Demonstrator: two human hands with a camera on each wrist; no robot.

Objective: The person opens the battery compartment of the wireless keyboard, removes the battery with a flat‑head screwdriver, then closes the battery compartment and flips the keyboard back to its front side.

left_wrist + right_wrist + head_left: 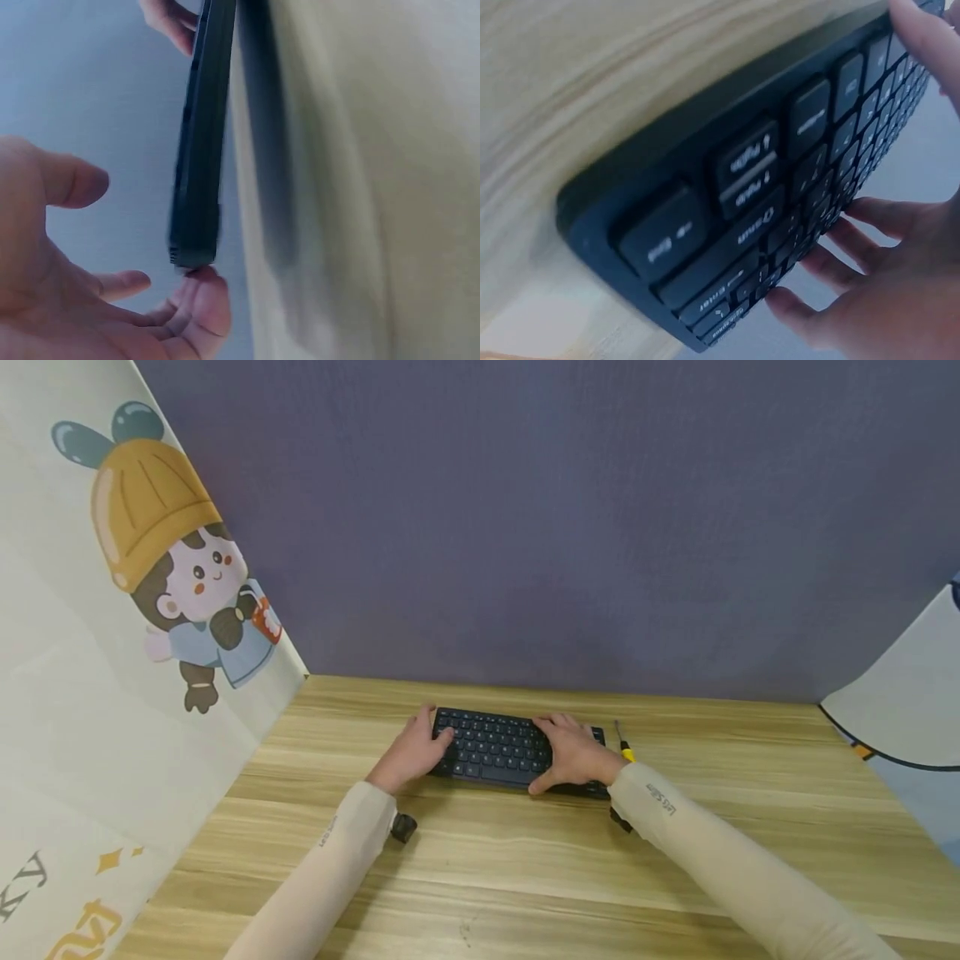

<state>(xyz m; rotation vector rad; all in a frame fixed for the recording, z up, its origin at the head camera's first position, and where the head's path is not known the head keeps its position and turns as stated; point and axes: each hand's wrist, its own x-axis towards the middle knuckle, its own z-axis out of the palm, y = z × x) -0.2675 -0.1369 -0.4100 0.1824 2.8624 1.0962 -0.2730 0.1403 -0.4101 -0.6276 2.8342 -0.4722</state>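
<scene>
A black keyboard (495, 745) lies lengthwise across the wooden table, its keys facing up. At its left end is my left hand (412, 750); the fingertips (206, 304) touch the end edge, while the thumb (79, 182) stands apart above the keys. My right hand (573, 752) spans the right part of the keyboard and grips it from front to back. In the right wrist view, that hand's thumb (930, 37) is at the near edge and its fingertips (784, 300) are along the far edge. Enter and End keys show there.
A screwdriver (626, 750) with a yellow and black handle lies just beyond my right wrist. Behind the wooden table (480, 877) rises a dark purple-grey panel (540, 527). A white wall with a cartoon figure (202, 577) borders the left side.
</scene>
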